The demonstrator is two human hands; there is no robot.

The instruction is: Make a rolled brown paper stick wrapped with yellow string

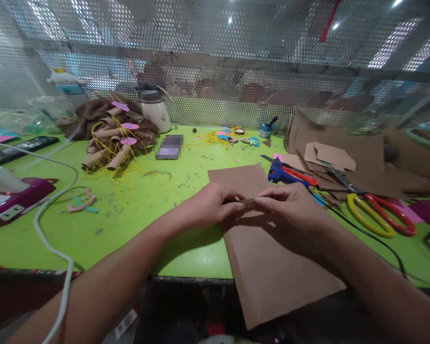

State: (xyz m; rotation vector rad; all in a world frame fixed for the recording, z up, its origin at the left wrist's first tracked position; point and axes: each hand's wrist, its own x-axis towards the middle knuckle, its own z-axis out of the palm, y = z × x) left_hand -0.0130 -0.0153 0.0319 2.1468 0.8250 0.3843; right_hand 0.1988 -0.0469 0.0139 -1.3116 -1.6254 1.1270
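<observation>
My left hand (pixel 212 204) and my right hand (pixel 296 204) meet over a large sheet of brown paper (pixel 279 270). Between them, thumbs and fingers pinch a thin brown paper strip (pixel 248 201). Whether this strip is a separate piece or a fold of the sheet cannot be made out. The sheet lies on the green table (pixel 186 248), and its lower end hangs past the front edge. Just beyond my right hand lies a blue glue gun (pixel 280 171).
Scissors with yellow and red handles (pixel 370 215) lie at right by brown paper pieces (pixel 329 155). Rolled brown paper tubes (pixel 105 134) with yellow strands are piled at left. A phone (pixel 169 146), a white jug (pixel 156 112) and a white cable (pixel 45 234) are also there.
</observation>
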